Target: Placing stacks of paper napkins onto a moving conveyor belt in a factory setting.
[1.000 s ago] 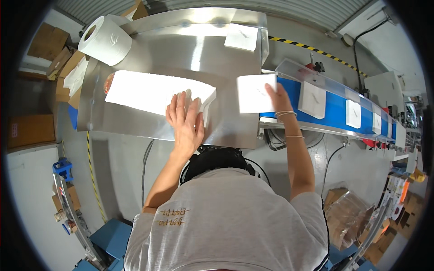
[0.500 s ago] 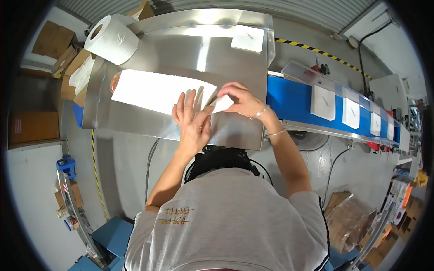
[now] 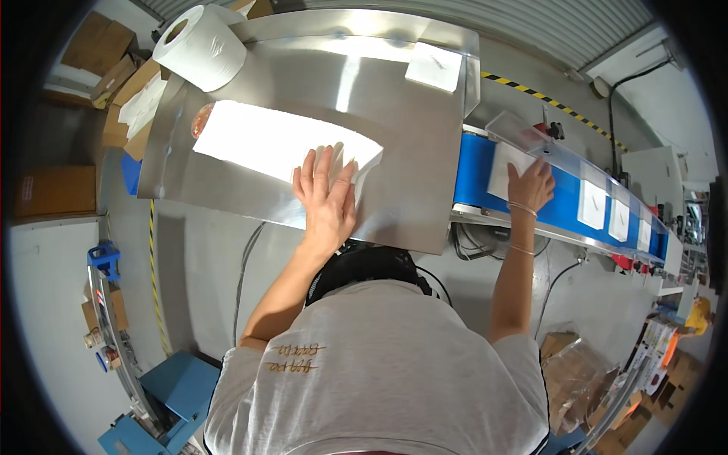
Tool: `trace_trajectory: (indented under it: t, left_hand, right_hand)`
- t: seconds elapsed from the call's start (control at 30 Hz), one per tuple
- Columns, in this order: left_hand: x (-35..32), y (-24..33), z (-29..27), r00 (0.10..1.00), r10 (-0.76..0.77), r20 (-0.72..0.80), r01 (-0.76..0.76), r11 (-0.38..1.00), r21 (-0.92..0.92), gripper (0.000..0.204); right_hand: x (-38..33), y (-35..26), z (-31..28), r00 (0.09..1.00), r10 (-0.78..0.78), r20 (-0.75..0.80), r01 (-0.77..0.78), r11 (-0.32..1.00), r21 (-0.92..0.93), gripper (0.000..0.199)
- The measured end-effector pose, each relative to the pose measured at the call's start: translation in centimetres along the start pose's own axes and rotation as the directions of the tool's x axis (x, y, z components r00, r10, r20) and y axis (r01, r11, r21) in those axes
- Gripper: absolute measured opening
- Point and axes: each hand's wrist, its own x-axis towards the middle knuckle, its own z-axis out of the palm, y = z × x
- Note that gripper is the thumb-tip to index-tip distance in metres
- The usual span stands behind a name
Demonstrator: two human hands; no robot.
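My left hand [image 3: 326, 201] lies with fingers spread on the near right end of a long row of thin white sheets [image 3: 265, 136], which rests on a steel table [image 3: 409, 174]. A round orange-red thing [image 3: 202, 120] touches the row's left end. Over a blue conveyor belt [image 3: 472, 171] on the right, my right hand [image 3: 532, 186] reaches onto a white square sheet [image 3: 506, 165] lying flat there. Its thumb and fingers are apart, and the fingertips come close to the clear guard.
Further along the belt lie several white squares [image 3: 591, 205] beneath a clear guard [image 3: 565, 161]. A small white stack [image 3: 434, 67] sits at the table's far right corner. A large white roll [image 3: 201, 49] stands far left, near cardboard boxes [image 3: 57, 193].
My right hand has moved right, from the end of the row to the belt, leaving the folded white sheet it was fingering. The squares on the belt have shifted. My left hand stays on the row.
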Motion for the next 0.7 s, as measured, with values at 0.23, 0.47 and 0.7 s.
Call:
trace_trajectory:
  t: [0.23,0.47,0.7]
  left_hand:
    - [0.5,0.0,-0.8,0.996,-0.006,0.085,0.015,0.995,-0.102,0.029]
    - [0.9,-1.5,-1.2,0.999,-0.044,0.007,0.044,0.999,-0.031,0.037]
    - [0.6,-1.6,-0.5,1.000,0.016,-0.015,-0.015,0.999,0.043,0.039]
  right_hand:
    - [-2.1,-13.0,-5.9,0.497,-0.833,0.245,-0.139,0.202,0.969,0.045]
    - [-2.3,-7.3,-0.3,0.734,-0.524,0.431,-0.230,0.406,0.885,0.029]
    - [-0.1,1.5,2.6,0.959,0.065,0.277,-0.160,0.928,0.336,0.045]
